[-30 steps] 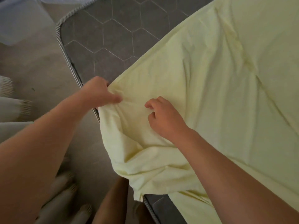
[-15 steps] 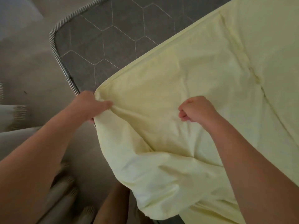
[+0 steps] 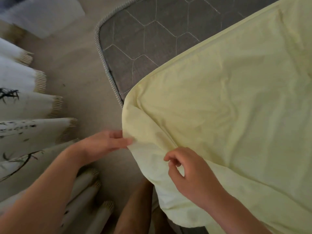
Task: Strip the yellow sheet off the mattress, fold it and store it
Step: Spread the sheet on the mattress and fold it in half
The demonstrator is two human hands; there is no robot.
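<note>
— Where is the yellow sheet (image 3: 236, 115) lying at this moment?

— It is covering most of the mattress (image 3: 145, 48) on the right of the view, while its freed corner is hanging bunched over the near edge. The grey quilted top and striped piping are showing bare at the upper left corner.

— What is changing compared with a second ago?

— The sheet's hemmed edge is sitting farther back along the mattress than it was a second ago, so more of the grey top is showing. The corner that was held up at the mattress edge is now drooping lower, toward the person's leg (image 3: 133, 208).

— And the hands?

— The left hand (image 3: 104, 144) is pinching the fabric's loose edge between thumb and fingers, just off the side of the mattress. The right hand (image 3: 189, 169), a clenched fist half a second ago, is now resting on the fold with fingers curled; whether it is actually gripping cloth cannot be told from here.

— What is that meaning for the job?

— By the look of it, stripping is only starting: one corner is off, the rest appears to be still on. Folding and storing are still ahead.

— Anything else around?

— Pale fringed curtains (image 3: 25, 107) with dark branch prints are hanging along the left, above a beige floor (image 3: 72, 56).
</note>
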